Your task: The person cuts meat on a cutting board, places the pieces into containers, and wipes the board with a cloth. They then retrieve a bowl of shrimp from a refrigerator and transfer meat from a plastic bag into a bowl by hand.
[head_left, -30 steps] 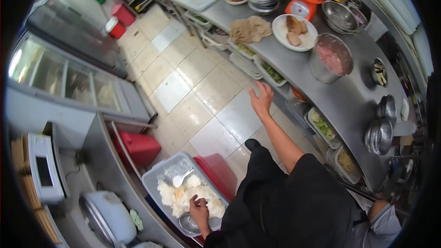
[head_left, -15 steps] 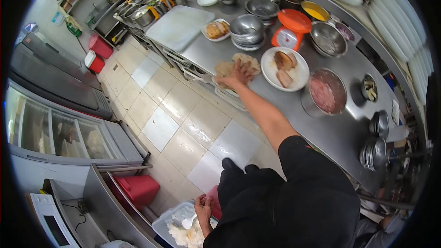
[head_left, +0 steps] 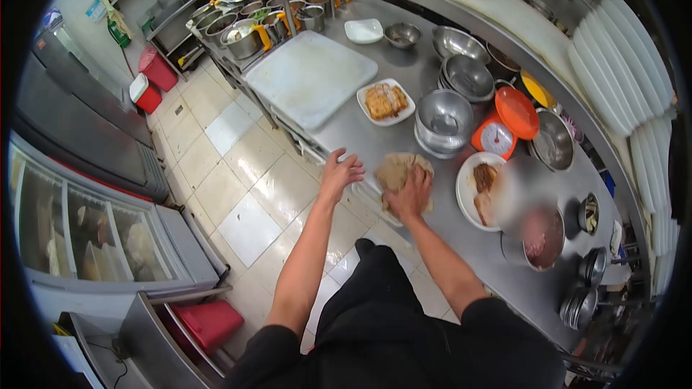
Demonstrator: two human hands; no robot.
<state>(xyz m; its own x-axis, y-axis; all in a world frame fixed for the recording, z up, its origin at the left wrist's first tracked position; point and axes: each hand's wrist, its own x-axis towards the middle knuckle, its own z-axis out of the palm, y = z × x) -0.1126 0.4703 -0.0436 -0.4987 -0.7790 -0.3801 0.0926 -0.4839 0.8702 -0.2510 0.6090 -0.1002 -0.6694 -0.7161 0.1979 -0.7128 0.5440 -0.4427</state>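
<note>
Your hands apart: right hand [head_left: 411, 193] spread over tan cloth [head_left: 398, 173], fingers pressed on it; left hand [head_left: 339, 174] empty, fingers partly open, in air just beside cloth. Cloth lies crumpled at near edge of metal surface [head_left: 461, 259], between white cutting board [head_left: 311, 79] and plate of meat [head_left: 473, 186].

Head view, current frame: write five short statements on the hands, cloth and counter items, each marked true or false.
1. The right hand is on the tan cloth. True.
2. The left hand touches the cloth too. False: it is open, apart from the cloth.
3. The scale is blue. False: it is orange.
4. The cutting board is white. True.
5. The plate of meat is on the cutting board. False: it is near the scale.
</note>
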